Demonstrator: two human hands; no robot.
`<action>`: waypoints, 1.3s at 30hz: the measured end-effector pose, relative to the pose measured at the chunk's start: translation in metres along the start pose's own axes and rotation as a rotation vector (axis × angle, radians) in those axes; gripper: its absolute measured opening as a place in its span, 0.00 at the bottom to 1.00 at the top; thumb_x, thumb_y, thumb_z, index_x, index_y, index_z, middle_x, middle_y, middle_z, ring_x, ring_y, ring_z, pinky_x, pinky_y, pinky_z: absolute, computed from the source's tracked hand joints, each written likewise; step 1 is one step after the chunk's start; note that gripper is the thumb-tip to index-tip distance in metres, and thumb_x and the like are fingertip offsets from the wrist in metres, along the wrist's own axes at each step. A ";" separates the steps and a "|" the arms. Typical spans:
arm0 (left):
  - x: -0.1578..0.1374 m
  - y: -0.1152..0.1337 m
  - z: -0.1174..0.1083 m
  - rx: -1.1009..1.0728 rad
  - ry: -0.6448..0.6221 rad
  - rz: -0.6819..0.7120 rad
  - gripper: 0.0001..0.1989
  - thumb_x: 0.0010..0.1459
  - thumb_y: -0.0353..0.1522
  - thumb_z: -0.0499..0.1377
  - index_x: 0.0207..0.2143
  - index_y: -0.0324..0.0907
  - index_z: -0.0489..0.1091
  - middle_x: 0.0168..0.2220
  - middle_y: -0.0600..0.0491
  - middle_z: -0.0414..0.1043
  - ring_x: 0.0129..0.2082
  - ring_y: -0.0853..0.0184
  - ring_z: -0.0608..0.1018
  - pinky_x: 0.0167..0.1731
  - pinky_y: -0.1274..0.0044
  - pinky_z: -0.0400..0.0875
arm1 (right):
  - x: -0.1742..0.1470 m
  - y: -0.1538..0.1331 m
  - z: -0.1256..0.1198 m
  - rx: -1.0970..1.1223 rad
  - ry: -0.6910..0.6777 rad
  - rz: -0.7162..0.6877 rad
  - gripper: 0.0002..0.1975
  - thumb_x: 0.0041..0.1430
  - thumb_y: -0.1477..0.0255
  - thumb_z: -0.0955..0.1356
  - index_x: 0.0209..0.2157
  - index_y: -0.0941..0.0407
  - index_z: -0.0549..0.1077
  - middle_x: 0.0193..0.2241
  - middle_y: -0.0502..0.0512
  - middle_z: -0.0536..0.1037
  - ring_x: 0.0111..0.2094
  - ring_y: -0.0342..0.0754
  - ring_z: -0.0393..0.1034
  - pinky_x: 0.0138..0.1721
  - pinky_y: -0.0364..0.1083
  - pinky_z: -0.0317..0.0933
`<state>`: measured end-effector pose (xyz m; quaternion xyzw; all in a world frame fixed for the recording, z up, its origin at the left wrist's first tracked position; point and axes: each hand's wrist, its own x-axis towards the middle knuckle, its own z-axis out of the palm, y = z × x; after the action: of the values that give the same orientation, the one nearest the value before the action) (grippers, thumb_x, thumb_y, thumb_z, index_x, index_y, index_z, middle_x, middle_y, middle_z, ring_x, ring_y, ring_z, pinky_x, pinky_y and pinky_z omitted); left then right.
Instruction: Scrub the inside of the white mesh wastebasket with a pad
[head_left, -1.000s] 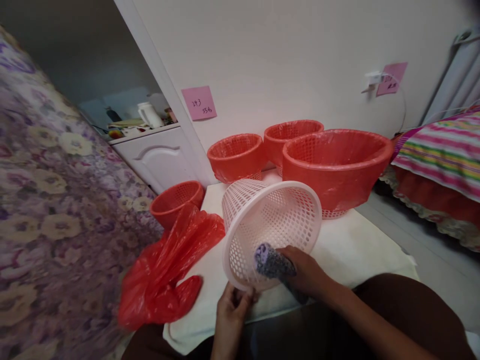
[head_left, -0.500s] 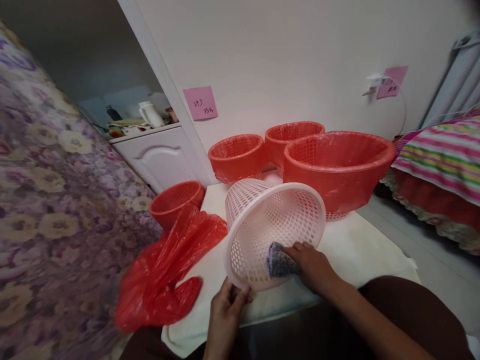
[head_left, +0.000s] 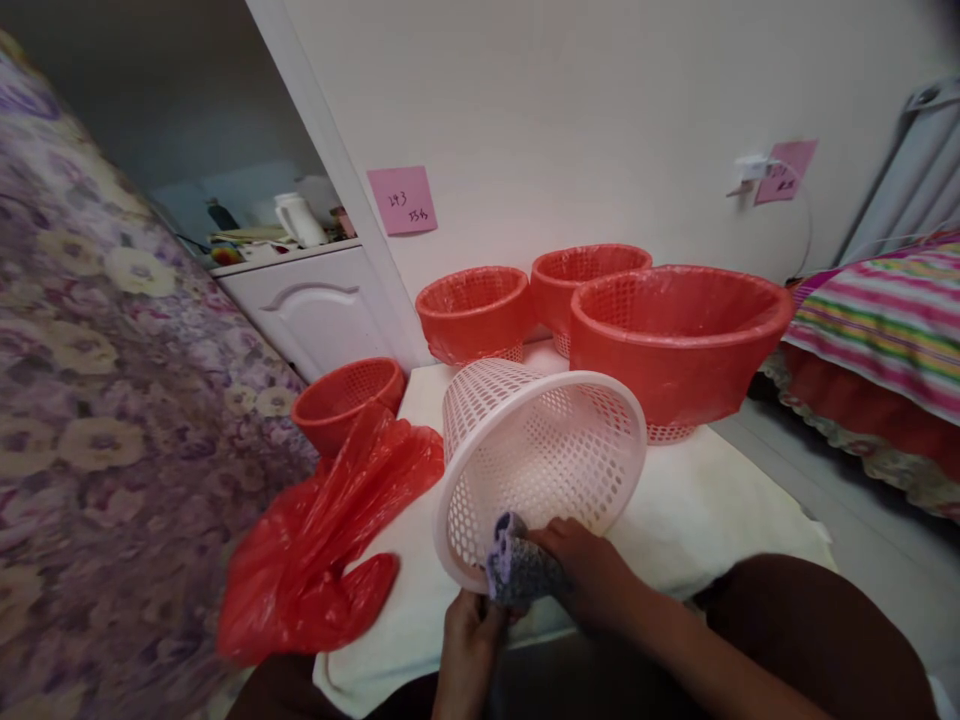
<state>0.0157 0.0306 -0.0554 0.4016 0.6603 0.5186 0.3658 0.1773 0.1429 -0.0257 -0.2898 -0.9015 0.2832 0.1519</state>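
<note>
A white perforated plastic basket (head_left: 480, 405) lies tilted on its side, its mouth turned toward me. My left hand (head_left: 469, 640) grips the lower rim of this basket from below, its fingertips partly covered. In my right hand (head_left: 581, 565) is a bunched grey-purple cloth (head_left: 517, 570), pressed at the basket's lower rim just above my left hand. To the left of the basket, a crumpled red plastic bag (head_left: 330, 560) spreads over the table edge.
Red-lined baskets stand behind: one at left (head_left: 476, 315), one in the middle (head_left: 589, 262), a large one (head_left: 675, 375) at right. Another red-lined basket (head_left: 349, 400) sits by the floral curtain (head_left: 112, 450). A cream cloth (head_left: 720, 500) covers the table. A striped bed (head_left: 892, 310) stands right.
My right hand has moved the cloth left and toward me, from inside the white basket to its lower rim. The basket has shifted slightly left, and my left hand slightly right.
</note>
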 end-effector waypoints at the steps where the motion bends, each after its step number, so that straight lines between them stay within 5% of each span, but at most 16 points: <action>1: 0.000 0.002 -0.004 0.022 0.004 0.001 0.18 0.53 0.46 0.59 0.30 0.39 0.69 0.27 0.50 0.76 0.29 0.63 0.76 0.32 0.74 0.68 | 0.000 0.004 -0.003 -0.072 -0.010 0.028 0.26 0.50 0.76 0.65 0.53 0.49 0.67 0.43 0.54 0.73 0.44 0.53 0.66 0.41 0.47 0.60; 10: -0.005 0.049 -0.034 0.220 -0.006 0.066 0.13 0.56 0.42 0.58 0.33 0.42 0.70 0.27 0.56 0.72 0.31 0.66 0.73 0.33 0.77 0.64 | 0.000 0.032 -0.035 -0.180 0.105 0.198 0.28 0.50 0.80 0.63 0.54 0.53 0.67 0.45 0.61 0.72 0.47 0.57 0.64 0.41 0.50 0.59; 18: -0.008 0.018 0.002 0.008 -0.069 -0.001 0.15 0.55 0.44 0.57 0.32 0.40 0.67 0.25 0.54 0.73 0.26 0.67 0.73 0.28 0.78 0.65 | 0.002 -0.008 -0.014 0.367 0.061 0.002 0.20 0.49 0.72 0.69 0.46 0.51 0.73 0.38 0.51 0.77 0.39 0.48 0.71 0.40 0.44 0.61; 25: -0.006 0.026 -0.009 0.156 -0.018 0.045 0.15 0.56 0.43 0.57 0.29 0.40 0.69 0.27 0.51 0.75 0.30 0.63 0.75 0.33 0.75 0.65 | 0.003 0.016 -0.014 -0.101 -0.021 0.093 0.27 0.49 0.79 0.65 0.52 0.48 0.69 0.42 0.56 0.73 0.44 0.53 0.67 0.41 0.47 0.59; 30: -0.008 0.054 -0.026 0.278 -0.028 0.085 0.13 0.57 0.43 0.57 0.31 0.42 0.68 0.26 0.55 0.73 0.29 0.66 0.74 0.31 0.77 0.63 | 0.002 0.035 -0.033 -0.147 0.067 0.203 0.26 0.51 0.80 0.63 0.52 0.49 0.69 0.43 0.59 0.72 0.46 0.56 0.64 0.39 0.49 0.58; 36: -0.009 0.050 -0.019 0.097 -0.024 0.041 0.13 0.57 0.42 0.57 0.38 0.42 0.67 0.27 0.57 0.71 0.30 0.67 0.73 0.33 0.77 0.65 | 0.002 0.017 -0.035 0.086 0.127 0.111 0.23 0.49 0.77 0.67 0.50 0.53 0.70 0.45 0.55 0.75 0.46 0.50 0.68 0.46 0.45 0.60; 39: -0.009 0.032 -0.005 0.046 -0.080 0.015 0.14 0.56 0.43 0.57 0.36 0.40 0.66 0.26 0.54 0.72 0.27 0.67 0.73 0.29 0.77 0.65 | 0.001 -0.004 -0.024 0.367 0.065 0.006 0.18 0.50 0.72 0.69 0.45 0.54 0.72 0.39 0.51 0.78 0.40 0.48 0.71 0.41 0.43 0.62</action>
<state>0.0198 0.0252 -0.0227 0.4352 0.6539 0.4893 0.3789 0.1850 0.1511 -0.0043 -0.2690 -0.8283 0.4340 0.2307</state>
